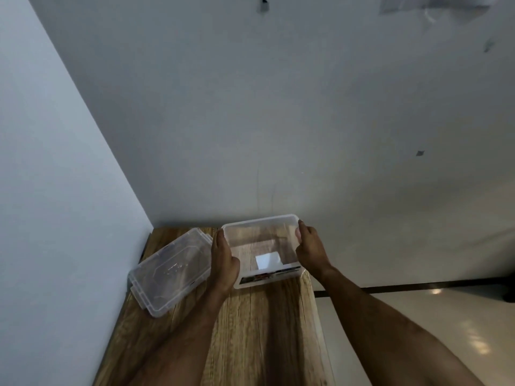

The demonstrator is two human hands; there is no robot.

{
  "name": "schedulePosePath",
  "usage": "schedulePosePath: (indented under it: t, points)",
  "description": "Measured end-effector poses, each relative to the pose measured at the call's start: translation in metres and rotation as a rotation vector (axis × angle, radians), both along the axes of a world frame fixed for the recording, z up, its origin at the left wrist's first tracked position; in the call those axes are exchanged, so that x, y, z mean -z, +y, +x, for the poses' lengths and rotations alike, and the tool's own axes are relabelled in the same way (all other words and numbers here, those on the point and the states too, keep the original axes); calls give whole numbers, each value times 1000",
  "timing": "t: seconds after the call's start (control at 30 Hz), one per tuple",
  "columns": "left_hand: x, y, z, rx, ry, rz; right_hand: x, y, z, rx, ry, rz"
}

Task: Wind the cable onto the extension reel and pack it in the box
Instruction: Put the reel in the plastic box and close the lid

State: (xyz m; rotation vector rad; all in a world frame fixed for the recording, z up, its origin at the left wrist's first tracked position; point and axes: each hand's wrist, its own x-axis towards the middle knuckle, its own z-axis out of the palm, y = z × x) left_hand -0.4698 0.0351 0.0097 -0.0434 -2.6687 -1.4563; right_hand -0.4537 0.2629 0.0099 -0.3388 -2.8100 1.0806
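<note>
Forearms come in bare from the bottom of the view, reaching forward over the long wood-grain tabletop (267,330), brown planks with darker streaks running away from the camera. And there are both hands on the clear, rectangular plastic box (289,247), one at each side! The left hand (224,263) grips the box's left wall, thumb lying up along the rim and fingers wrapped down the outside. The right hand (310,247) grips the right wall near the far corner, thumb hooked over the rim, fingers curled on the outer face. The box sits open-topped toward the far end of the tabletop, at its right side, with a printed label strip (269,275) along the near wall; whether its base touches the wood or is lifted just off it I cannot tell. Through the transparent bottom there's a small white rectangle (268,260), paper or a sticker, hard to say. No reel or cable shows in this view. Just left of the box lies the clear plastic lid (170,271), flat on the wood, turned at an angle, its near corner at the tabletop's left edge. Beyond it all, the tabletop butts into a corner of pale grey walls (250,107); glossy light floor tiles (446,330) show on the right
</note>
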Motion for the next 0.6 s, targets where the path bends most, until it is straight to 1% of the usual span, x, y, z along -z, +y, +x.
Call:
schedulePosePath:
  t: [0.27, 0.4, 0.5, 0.6]
  points:
    - [-15, -8, 35, 43, -21, 60, -10, -9, 46, 63, 43, -48]
    - [-27, -16, 71, 70, 34, 111, -19, -16, 81, 61, 83, -64]
    - [-35, -21, 98, 100, 24, 95, -24, -21, 109, 71, 90, -59]
    - [-41, -23, 121, 92, 36, 156, -26, -26, 135, 87, 84, -64]
